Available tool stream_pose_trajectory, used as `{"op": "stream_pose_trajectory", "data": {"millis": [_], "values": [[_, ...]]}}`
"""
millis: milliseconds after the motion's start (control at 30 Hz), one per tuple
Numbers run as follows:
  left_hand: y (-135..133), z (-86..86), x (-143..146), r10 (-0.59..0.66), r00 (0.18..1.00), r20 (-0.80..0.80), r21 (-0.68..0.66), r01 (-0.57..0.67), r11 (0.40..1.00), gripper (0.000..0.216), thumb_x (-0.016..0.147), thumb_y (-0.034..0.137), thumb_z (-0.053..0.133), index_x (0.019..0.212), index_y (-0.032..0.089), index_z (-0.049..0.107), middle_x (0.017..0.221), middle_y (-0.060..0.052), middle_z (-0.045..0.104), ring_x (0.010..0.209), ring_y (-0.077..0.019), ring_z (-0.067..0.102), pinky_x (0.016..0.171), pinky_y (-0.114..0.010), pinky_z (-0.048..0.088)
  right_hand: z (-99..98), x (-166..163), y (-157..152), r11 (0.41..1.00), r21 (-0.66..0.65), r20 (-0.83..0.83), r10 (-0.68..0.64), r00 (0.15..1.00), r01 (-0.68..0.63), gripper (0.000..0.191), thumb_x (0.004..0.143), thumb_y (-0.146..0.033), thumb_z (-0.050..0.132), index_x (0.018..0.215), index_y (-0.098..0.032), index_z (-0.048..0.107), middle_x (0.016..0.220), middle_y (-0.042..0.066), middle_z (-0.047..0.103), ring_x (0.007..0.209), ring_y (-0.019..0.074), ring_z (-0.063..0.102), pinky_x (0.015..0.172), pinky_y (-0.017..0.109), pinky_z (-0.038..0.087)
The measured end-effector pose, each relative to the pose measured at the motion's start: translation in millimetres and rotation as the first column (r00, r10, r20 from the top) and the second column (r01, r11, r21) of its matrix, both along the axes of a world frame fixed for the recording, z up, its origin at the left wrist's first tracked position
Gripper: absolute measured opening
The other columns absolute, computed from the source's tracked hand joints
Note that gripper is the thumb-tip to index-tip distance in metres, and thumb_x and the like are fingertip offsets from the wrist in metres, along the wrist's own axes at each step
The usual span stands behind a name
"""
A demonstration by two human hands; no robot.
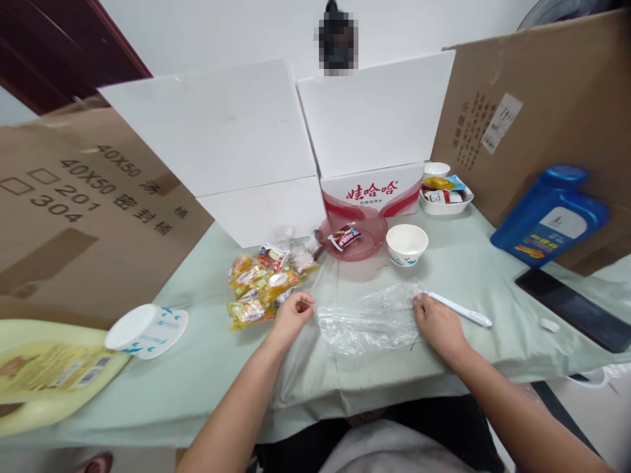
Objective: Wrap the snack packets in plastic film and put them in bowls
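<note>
A crumpled clear plastic bag (367, 325) lies spread on the cloth between my hands. My left hand (294, 315) is closed in a pinch at the bag's left edge. At the right end, the curled fingers of my right hand (438, 322) grip the bag's upper corner. Just left of my left hand is a pile of wrapped snacks (261, 282), mostly in yellow packets. A white pen-like stick (461, 309) lies beside my right hand. Beyond the bag stand a white paper bowl (407, 245) and a translucent red plate (369, 248) bearing one wrapped snack (345, 237).
White panels (227, 125) and cardboard walls (73, 203) enclose the table. A tipped paper bowl (152, 330) and yellow bottle (54, 374) lie left. On the right are a blue bottle (547, 220), a phone (574, 309) and a filled white tray (446, 207).
</note>
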State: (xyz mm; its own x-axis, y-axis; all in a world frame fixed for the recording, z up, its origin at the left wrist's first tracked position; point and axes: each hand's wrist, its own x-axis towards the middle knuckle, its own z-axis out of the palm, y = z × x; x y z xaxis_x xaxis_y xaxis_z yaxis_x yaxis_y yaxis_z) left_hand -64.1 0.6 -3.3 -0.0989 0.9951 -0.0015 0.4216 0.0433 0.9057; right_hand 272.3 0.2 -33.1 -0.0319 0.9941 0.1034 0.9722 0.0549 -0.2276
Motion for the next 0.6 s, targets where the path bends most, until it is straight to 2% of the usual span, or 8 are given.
{"op": "stream_pose_trajectory", "data": {"millis": [100,167,233,300,333,400,467,600], "values": [[-9.7,2.9,3.6,0.174,0.979,-0.104,0.111,-0.163,0.980,0.024,0.068,0.033,0.064,0.086,0.019,0.055,0.073,0.003,0.054,0.062,-0.0127,0.050,0.062,-0.025,0.042,1.4,0.9,0.6,1.000,-0.010,-0.011,-0.002,1.000,0.002,0.025,0.098,-0.029,0.037,0.096,-0.020,0.060,0.086,0.009,0.072,0.075,0.0227,0.068,0.059,0.029,0.037],[-24.9,6.1,14.3,0.237,0.945,-0.224,0.226,-0.187,0.956,0.021,0.075,0.035,0.061,0.087,0.020,0.056,0.074,0.002,0.054,0.064,-0.0142,0.052,0.064,-0.027,0.044,1.5,2.2,1.1,1.000,-0.009,-0.030,0.004,1.000,-0.005,0.025,0.098,-0.029,0.038,0.100,-0.019,0.060,0.089,0.009,0.073,0.078,0.0239,0.069,0.061,0.030,0.038],[-44.7,8.0,28.4,0.189,0.914,-0.359,0.327,-0.066,0.943,0.014,0.084,0.034,0.055,0.084,0.020,0.056,0.072,0.001,0.054,0.065,-0.0155,0.053,0.065,-0.028,0.046,2.1,3.6,1.4,1.000,-0.028,-0.056,-0.001,0.998,-0.001,0.024,0.097,-0.029,0.040,0.105,-0.018,0.060,0.090,0.010,0.073,0.081,0.0254,0.069,0.063,0.031,0.040],[-63.9,7.4,41.6,-0.055,0.861,-0.506,0.343,0.259,0.903,0.011,0.087,0.029,0.052,0.087,0.020,0.059,0.080,-0.003,0.060,0.077,-0.0180,0.058,0.072,-0.031,0.048,4.2,4.8,1.6,0.998,-0.060,-0.088,-0.021,0.996,0.015,0.026,0.096,-0.029,0.042,0.111,-0.016,0.059,0.091,0.010,0.074,0.083,0.0266,0.070,0.065,0.032,0.041],[-71.6,6.0,46.5,-0.163,0.792,-0.588,0.315,0.410,0.856,0.013,0.086,0.029,0.055,0.094,0.021,0.061,0.090,-0.006,0.063,0.088,-0.0210,0.059,0.080,-0.035,0.049,6.0,5.5,1.6,0.997,-0.073,-0.108,-0.029,0.994,0.021,0.027,0.096,-0.029,0.043,0.114,-0.016,0.058,0.092,0.011,0.074,0.084,0.0270,0.070,0.066,0.032,0.042],[-81.5,1.9,51.7,-0.286,0.650,-0.704,0.226,0.587,0.778,0.022,0.084,0.029,0.060,0.104,0.022,0.061,0.107,-0.009,0.063,0.105,-0.0264,0.055,0.091,-0.042,0.046,10.8,7.0,1.9,0.996,-0.084,-0.148,-0.043,0.988,0.031,0.031,0.095,-0.030,0.045,0.119,-0.014,0.055,0.093,0.012,0.074,0.086,0.0275,0.069,0.068,0.032,0.043],[-84.0,-2.9,50.8,-0.307,0.581,-0.754,0.172,0.625,0.762,0.018,0.086,0.024,0.058,0.103,0.022,0.062,0.107,-0.008,0.063,0.108,-0.0265,0.054,0.093,-0.044,0.046,15.7,9.4,2.9,0.996,-0.079,-0.171,-0.063,0.983,0.050,0.034,0.093,-0.030,0.047,0.123,-0.014,0.053,0.090,0.011,0.074,0.086,0.0276,0.069,0.069,0.033,0.043],[-78.9,-8.4,39.2,-0.283,0.586,-0.760,0.198,0.622,0.758,0.018,0.090,0.012,0.046,0.090,0.020,0.062,0.093,-0.006,0.063,0.100,-0.0218,0.055,0.089,-0.040,0.047,19.8,18.4,6.7,0.992,-0.081,-0.179,-0.113,0.977,0.099,0.037,0.092,-0.028,0.050,0.126,-0.015,0.050,0.085,0.006,0.074,0.082,0.0262,0.069,0.068,0.032,0.042]]}}
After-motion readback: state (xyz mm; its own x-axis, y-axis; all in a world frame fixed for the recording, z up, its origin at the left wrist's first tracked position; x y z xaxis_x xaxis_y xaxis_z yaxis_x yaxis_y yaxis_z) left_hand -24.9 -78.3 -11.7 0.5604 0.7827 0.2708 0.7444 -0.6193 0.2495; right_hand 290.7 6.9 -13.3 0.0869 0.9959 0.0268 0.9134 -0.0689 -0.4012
